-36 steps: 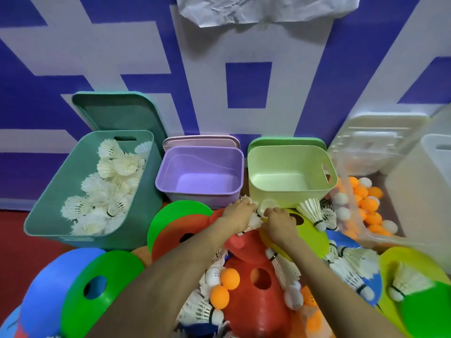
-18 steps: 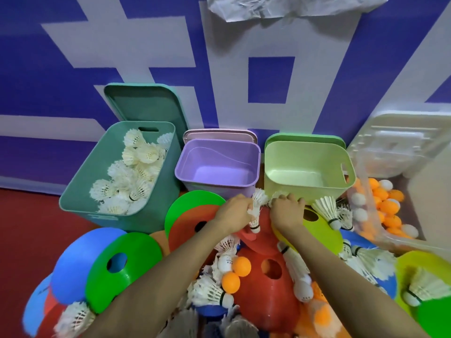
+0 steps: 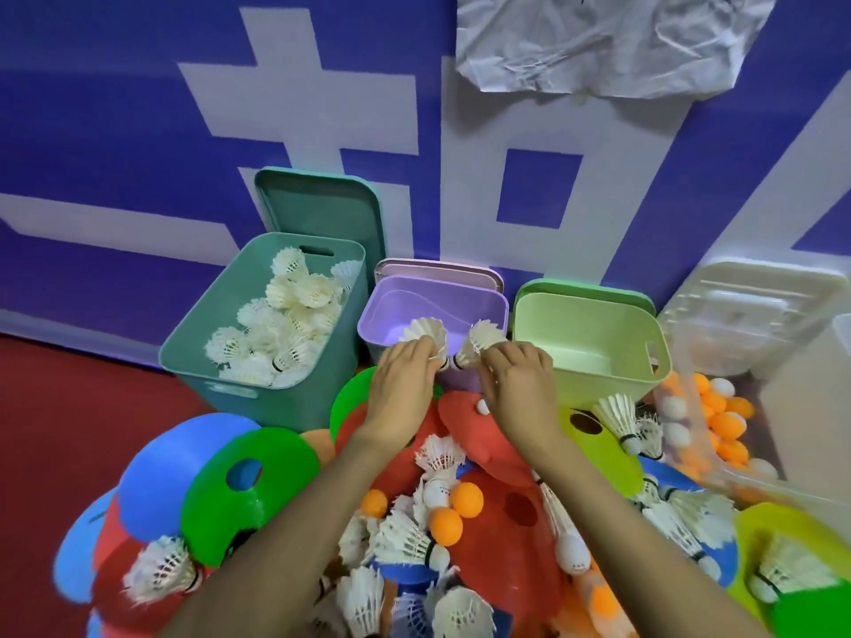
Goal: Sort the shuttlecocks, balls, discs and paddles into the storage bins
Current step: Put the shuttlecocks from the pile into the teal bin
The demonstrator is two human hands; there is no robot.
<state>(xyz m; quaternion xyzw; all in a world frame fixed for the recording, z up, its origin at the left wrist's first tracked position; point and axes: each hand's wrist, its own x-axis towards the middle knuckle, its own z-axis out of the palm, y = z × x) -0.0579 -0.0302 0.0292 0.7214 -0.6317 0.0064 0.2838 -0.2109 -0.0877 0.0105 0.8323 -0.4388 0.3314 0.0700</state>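
Our left hand (image 3: 403, 389) is curled nearly closed, its fingertips pinching a white shuttlecock (image 3: 426, 332) at the cork end. Our right hand (image 3: 522, 389) grips a second shuttlecock (image 3: 482, 339) the same way, with bent fingers drawn together around its base. The two cork ends sit just beside each other between our hands. Whether they touch, we cannot tell. Both feather skirts fan up and away from us, over the near rim of the purple bin (image 3: 460, 292).

Left of that bin, the teal bin (image 3: 294, 402) holds a heap of shuttlecocks (image 3: 276, 324). To the right stands the light green bin (image 3: 594, 389). Farther right, a clear bin (image 3: 690, 430) holds orange and white balls (image 3: 723, 407).

Near us, under our forearms, lies a mixed pile. In it we see a red disc (image 3: 460, 409), a green disc (image 3: 258, 508) and a blue disc (image 3: 170, 462). Loose feathered shuttlecocks (image 3: 400, 538) and two orange balls (image 3: 466, 498) lie among the discs.
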